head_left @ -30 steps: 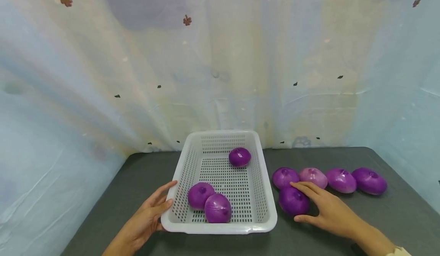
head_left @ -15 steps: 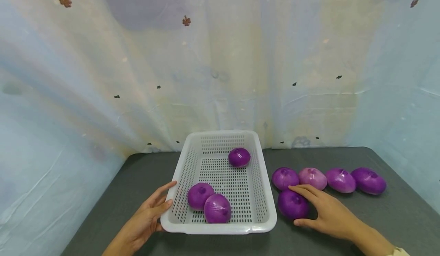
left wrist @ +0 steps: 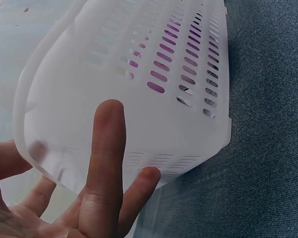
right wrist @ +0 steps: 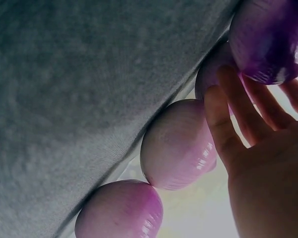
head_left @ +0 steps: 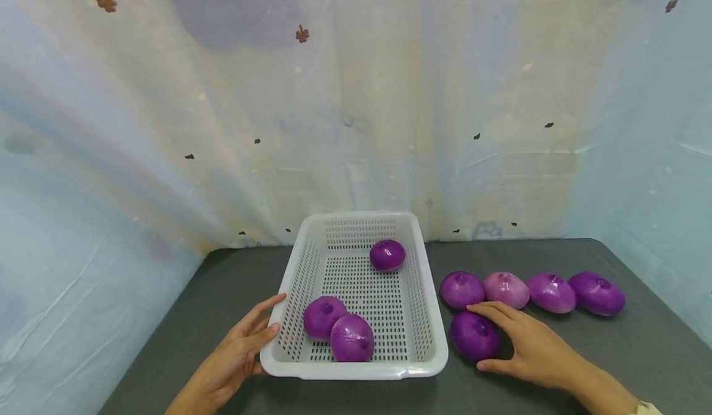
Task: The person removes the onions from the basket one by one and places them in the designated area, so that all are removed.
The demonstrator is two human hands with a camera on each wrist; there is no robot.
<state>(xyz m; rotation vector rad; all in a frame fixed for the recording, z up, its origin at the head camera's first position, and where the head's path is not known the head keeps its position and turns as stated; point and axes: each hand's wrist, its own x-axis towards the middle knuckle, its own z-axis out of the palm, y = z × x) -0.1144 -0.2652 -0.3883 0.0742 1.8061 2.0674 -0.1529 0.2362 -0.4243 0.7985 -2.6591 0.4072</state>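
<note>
In the head view, my right hand (head_left: 525, 344) holds a dark purple onion (head_left: 473, 336) on the table, fingers over its far side and thumb at its near side. This onion (right wrist: 270, 39) appears large at the top right of the right wrist view. My left hand (head_left: 236, 350) holds the left side of a white slotted plastic basket (head_left: 356, 370) near its front corner. In the left wrist view, straight fingers (left wrist: 107, 163) lie along the basket's outer wall. Two onions (head_left: 325, 318) sit together at the basket's near left, and another onion (head_left: 387, 255) at its back right.
Behind the held onion, several purple onions stand in a row, from a round one (head_left: 461, 289) past a paler one (head_left: 506, 289) to one at the far right (head_left: 597, 293). The dark grey table (head_left: 245, 279) ends at a patterned curtain (head_left: 356, 124).
The onion under my right hand has shifted slightly toward me, and its top has turned a little. My left hand and the basket have stayed in place.
</note>
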